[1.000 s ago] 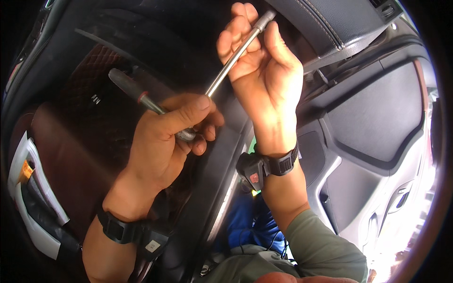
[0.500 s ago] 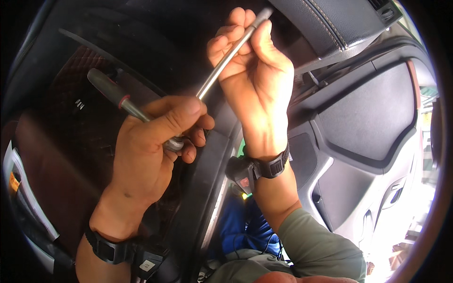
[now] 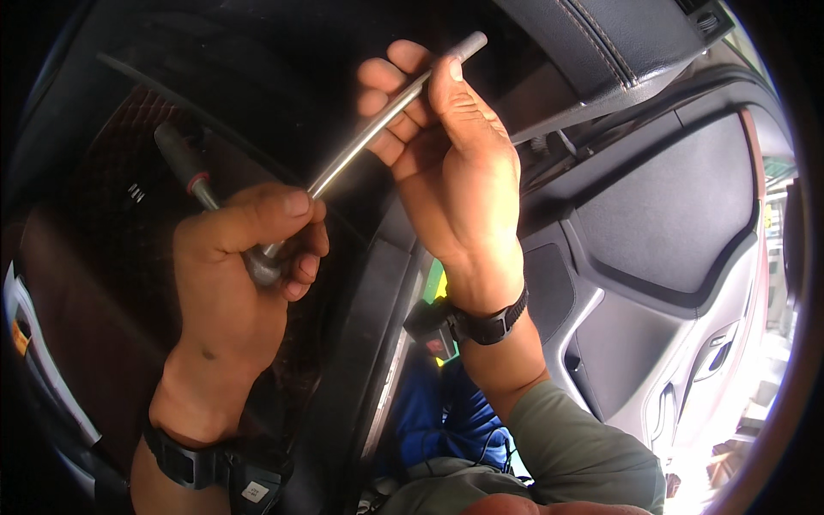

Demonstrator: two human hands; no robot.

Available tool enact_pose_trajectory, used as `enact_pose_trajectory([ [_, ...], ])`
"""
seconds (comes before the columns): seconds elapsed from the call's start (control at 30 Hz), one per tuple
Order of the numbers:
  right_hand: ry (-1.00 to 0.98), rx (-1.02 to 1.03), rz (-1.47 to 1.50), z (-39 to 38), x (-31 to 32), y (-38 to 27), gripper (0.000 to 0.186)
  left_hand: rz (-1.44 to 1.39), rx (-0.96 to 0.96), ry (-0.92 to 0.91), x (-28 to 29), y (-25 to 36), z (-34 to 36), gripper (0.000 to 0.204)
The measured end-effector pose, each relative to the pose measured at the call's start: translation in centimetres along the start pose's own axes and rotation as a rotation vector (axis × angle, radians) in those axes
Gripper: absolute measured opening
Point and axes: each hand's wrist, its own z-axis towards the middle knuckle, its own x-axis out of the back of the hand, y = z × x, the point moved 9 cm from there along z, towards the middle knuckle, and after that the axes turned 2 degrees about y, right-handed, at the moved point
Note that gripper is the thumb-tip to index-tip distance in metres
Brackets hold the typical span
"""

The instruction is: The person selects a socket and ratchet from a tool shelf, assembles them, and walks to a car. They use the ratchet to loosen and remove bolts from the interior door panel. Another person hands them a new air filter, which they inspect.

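My left hand (image 3: pixel 232 275) is closed round the head end of a ratchet wrench (image 3: pixel 178 156). The wrench's dark handle, with a red ring, sticks out to the upper left past my thumb, and its round head shows below my fingers. From that head a long, shiny extension bar (image 3: pixel 352 150) slants to the upper right. Near the bar's far end, my right hand (image 3: pixel 459 189) pinches it between thumb and fingers, palm up. A thicker grey tip (image 3: pixel 472 45) pokes out beyond my right thumb.
Around me is a car's interior. An open door (image 3: pixel 669 206) with a grey panel stands at the right, and a stitched dashboard part (image 3: pixel 592 51) juts in at the top. A dark sill (image 3: pixel 352 412) runs below my hands. White papers (image 3: pixel 51 360) lie at the far left.
Both hands have shifted left with the ratchet wrench and extension bar, the left hand further. My right hand has also come down a little, and more of the bar's tip shows.
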Motion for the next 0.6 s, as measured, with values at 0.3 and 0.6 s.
enact_pose_trajectory([
  [0.3, -0.017, 0.1, 0.042, 1.3, 0.1, -1.4, 0.039, -0.012, -0.056, 0.029, 0.0, 0.8, 0.1, 0.021],
  [0.6, 0.13, -0.023, 0.712, 3.6, 0.0, -0.3, 0.014, -0.112, -0.052, 0.026, 1.1, 1.4, 0.7, 0.019],
])
